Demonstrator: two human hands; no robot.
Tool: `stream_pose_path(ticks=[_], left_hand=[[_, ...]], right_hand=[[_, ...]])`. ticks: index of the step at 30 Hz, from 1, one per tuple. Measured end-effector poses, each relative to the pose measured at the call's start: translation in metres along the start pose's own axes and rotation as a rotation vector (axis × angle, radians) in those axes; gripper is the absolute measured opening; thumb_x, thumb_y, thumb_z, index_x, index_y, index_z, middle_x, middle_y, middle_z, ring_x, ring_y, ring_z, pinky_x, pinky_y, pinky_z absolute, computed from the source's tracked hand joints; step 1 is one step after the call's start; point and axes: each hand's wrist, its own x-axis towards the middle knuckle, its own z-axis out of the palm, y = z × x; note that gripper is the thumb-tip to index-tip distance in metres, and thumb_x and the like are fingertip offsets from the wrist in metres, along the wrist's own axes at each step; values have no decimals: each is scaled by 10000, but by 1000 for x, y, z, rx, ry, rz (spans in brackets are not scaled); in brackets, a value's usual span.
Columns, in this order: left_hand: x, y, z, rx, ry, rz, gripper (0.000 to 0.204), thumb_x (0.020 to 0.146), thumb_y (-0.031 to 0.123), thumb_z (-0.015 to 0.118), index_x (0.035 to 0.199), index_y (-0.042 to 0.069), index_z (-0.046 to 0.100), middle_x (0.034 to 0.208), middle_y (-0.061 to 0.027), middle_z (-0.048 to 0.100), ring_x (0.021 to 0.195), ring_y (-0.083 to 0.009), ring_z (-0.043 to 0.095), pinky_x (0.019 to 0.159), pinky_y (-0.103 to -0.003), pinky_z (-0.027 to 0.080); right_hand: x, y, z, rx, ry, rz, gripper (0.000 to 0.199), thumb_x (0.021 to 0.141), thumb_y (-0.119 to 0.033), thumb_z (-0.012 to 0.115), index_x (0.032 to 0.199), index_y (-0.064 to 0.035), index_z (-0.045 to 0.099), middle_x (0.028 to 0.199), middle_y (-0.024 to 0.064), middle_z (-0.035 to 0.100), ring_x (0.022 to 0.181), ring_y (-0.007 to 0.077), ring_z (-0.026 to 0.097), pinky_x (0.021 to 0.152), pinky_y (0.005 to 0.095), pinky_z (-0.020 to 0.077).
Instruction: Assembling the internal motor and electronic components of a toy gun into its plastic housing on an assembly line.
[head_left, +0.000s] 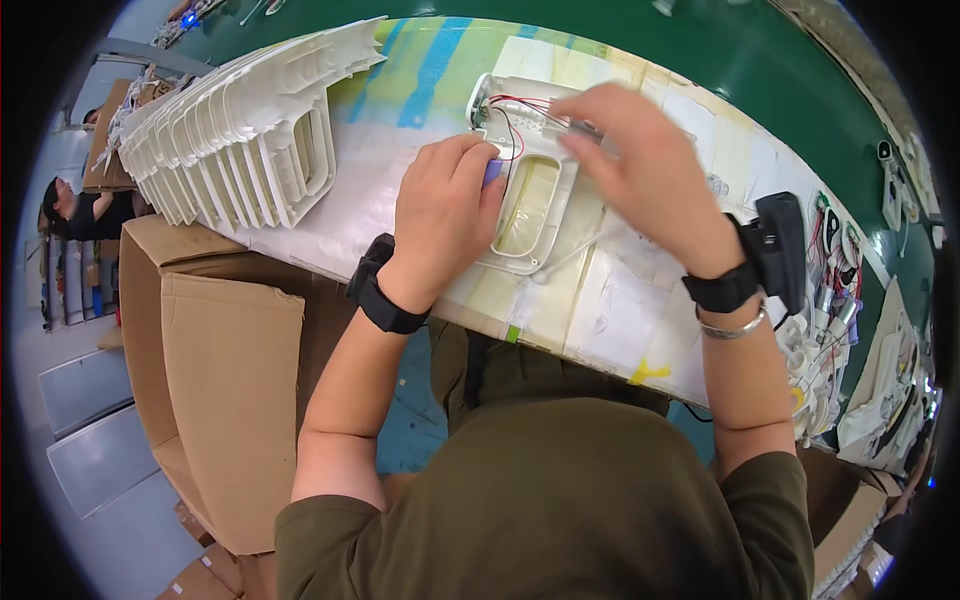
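A white plastic housing (560,205) with a long rounded opening lies on the table in front of me. Red and black wires (518,103) run across its far end from a small circuit board (482,113). My left hand (440,205) is closed at the housing's left edge, its thumb and fingers on a purple block (493,171) that looks like a battery. Over the right side of the housing, my right hand (645,165) pinches a small grey part (586,131); motion blurs it, and its kind is unclear. A thin white cable (575,250) lies beside the housing.
Nested white plastic housings (240,140) stand at the table's left end. Below them is an open cardboard box (230,400). A heap of wired parts with small motors (828,300) lies at the right. Another person (85,210) is at the far left.
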Motion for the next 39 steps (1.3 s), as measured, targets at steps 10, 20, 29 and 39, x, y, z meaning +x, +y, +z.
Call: stream_pose_path(ticks=[10,20,29,39], left_hand=[[7,0,-18,-487,-63,-421,269,735,104,665,991,68,591,748,-70,581,619,-220,579,488,-295,444],[-11,20,-6,158,-130,-111,211,759,89,631,967,60,607,800,-63,581,612,-224,570,526,-293,460],[-11,0,1,-270,-143,-224,285,769,33,570,1054,48,579,1138,-158,505,884,-297,554,754,-354,469],[-42,9,-25,-64,-267,-183,365,789,64,548,1153,47,534,1200,-193,473,932,-340,532,821,-387,440]], right_hand=[[35,16,41,-135,-284,-257,69,707,-76,565,757,-71,612,832,53,548,818,227,536,709,318,446],[38,27,47,-463,-417,-335,72,663,-74,587,716,-72,635,805,14,582,840,172,520,741,279,434],[36,35,45,-331,-487,-257,66,691,-86,597,731,-99,647,788,10,619,856,182,577,683,292,481],[-3,23,-35,101,9,-13,173,784,-134,603,921,-30,630,866,110,609,826,289,577,750,333,464]])
